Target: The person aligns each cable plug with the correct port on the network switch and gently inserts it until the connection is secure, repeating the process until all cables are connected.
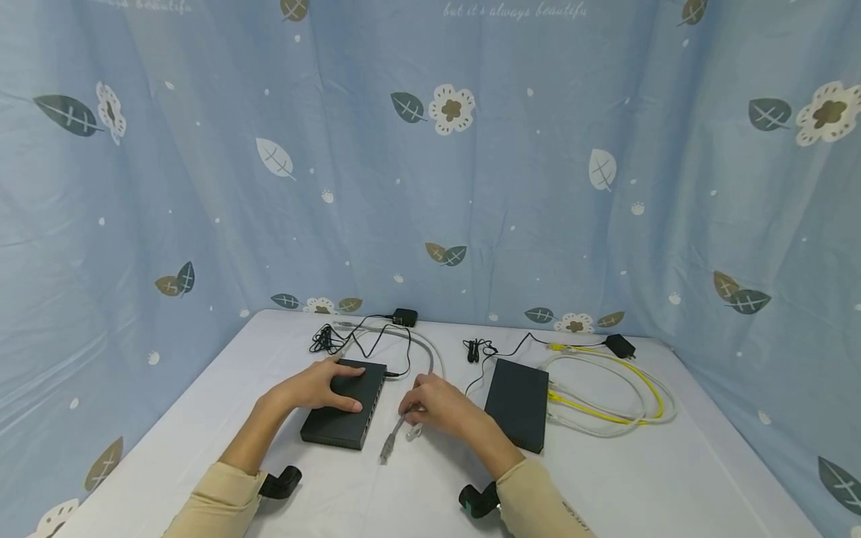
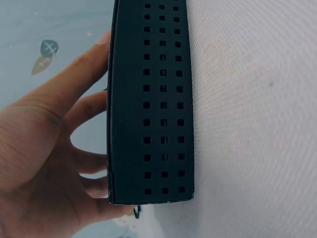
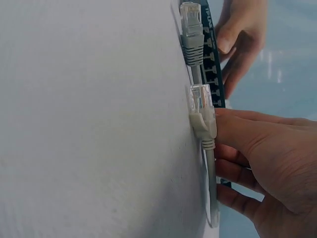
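My left hand lies across the top of the left black network switch, thumb and forefinger stretched over it. In the left wrist view the switch's vented side faces the camera, with the fingers along its top. To the right, my right hand pinches a grey network cable a little behind its clear plug. A whitish cable's plug lies close by the right fingers in the right wrist view, with the grey plug beyond it. The switch's ports face the right hand.
A second black switch lies on the white table, with yellow and white cables at its right. Black power adapters and thin cords lie near the back. A blue patterned curtain hangs behind.
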Tool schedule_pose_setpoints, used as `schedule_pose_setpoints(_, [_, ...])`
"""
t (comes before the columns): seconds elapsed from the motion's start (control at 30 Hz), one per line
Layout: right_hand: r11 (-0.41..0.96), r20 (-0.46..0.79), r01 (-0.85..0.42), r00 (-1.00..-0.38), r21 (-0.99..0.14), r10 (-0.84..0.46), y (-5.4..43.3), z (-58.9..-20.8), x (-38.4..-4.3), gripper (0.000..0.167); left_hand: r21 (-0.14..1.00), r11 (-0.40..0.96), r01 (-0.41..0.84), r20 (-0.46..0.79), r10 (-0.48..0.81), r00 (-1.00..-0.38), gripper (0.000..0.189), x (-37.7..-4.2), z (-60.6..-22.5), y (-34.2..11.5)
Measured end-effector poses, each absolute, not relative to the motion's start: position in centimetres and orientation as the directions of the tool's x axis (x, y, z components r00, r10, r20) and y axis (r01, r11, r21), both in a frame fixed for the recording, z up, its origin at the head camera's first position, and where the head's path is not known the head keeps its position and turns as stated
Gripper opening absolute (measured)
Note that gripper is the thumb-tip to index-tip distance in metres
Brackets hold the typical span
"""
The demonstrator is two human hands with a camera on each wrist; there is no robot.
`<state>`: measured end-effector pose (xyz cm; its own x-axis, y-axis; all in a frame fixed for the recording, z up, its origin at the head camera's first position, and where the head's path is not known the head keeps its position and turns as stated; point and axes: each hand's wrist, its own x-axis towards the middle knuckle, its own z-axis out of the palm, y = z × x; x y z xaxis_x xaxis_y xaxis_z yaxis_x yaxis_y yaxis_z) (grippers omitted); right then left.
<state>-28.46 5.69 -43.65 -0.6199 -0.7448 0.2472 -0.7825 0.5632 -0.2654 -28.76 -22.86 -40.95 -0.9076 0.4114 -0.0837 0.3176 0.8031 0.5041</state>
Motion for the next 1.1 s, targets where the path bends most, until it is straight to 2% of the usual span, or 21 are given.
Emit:
schedule_pose_setpoints(0.23, [0.561,0.232,-0.781,-0.620,-0.274,-0.749,5.6,-43.5,-28.1,0.011,0.502,0.806,0.313,-0.087,0.407,-0.909,0.078,-28.7,-41.0,-22.9])
schedule_pose_setpoints(0.67, [0.555,0.320,-0.783,-0.621,-0.280,-0.716,6.8,-43.3,-28.5,0.012,0.481,0.814,0.324,-0.079,0.409,-0.909,0.079,-29.1,-41.2,-22.9])
schedule_pose_setpoints(0.83, [0.568,0.318,-0.768,-0.640,-0.295,-0.700,7.2,-43.2,-28.8,0.012,0.488,0.810,0.324,-0.080,0.411,-0.908,0.078,-29.1,-41.1,-22.9])
schedule_pose_setpoints(1.1, [0.619,0.317,-0.711,-0.703,-0.334,-0.636,7.9,-42.8,-29.1,0.013,0.490,0.803,0.340,-0.070,0.425,-0.902,0.077,-29.0,-41.2,-22.9])
